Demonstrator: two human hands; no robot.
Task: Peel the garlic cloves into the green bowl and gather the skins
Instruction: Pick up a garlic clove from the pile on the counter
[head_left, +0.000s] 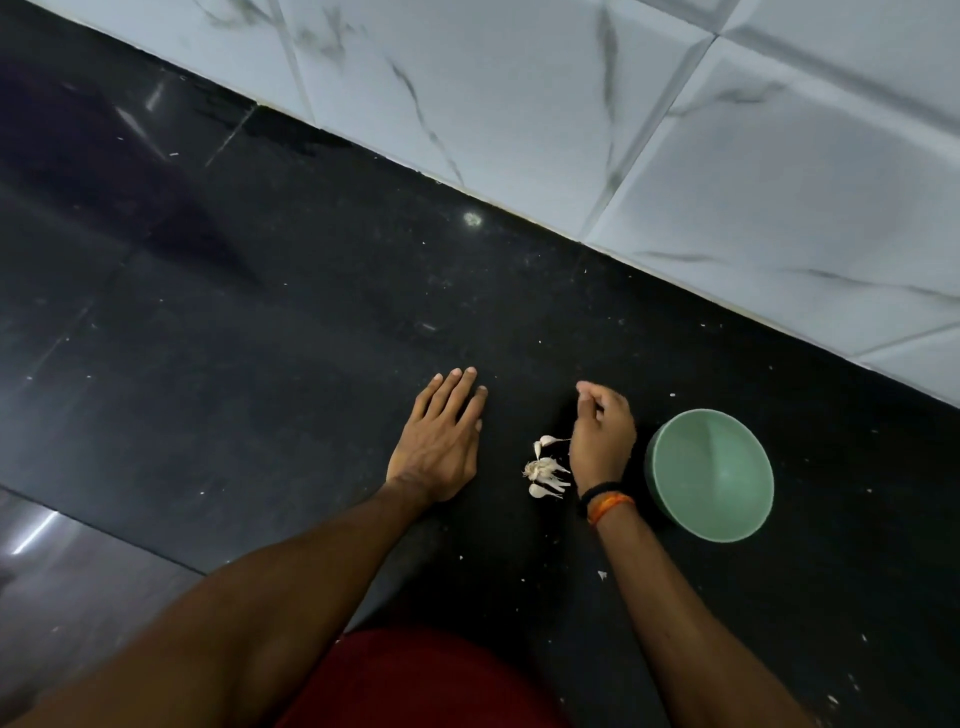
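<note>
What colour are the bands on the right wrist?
Black and orange wrist bands, seen in the head view.

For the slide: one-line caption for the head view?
Left hand flat on black counter; right hand beside unpeeled garlic cloves; round green bowl empty.

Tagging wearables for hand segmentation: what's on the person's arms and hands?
Both forearms are bare, no sleeves or gloves. The right wrist carries a black band and an orange thread band side by side. The left hand and its wrist show nothing worn; no rings are visible on the fingers of the right hand.
</note>
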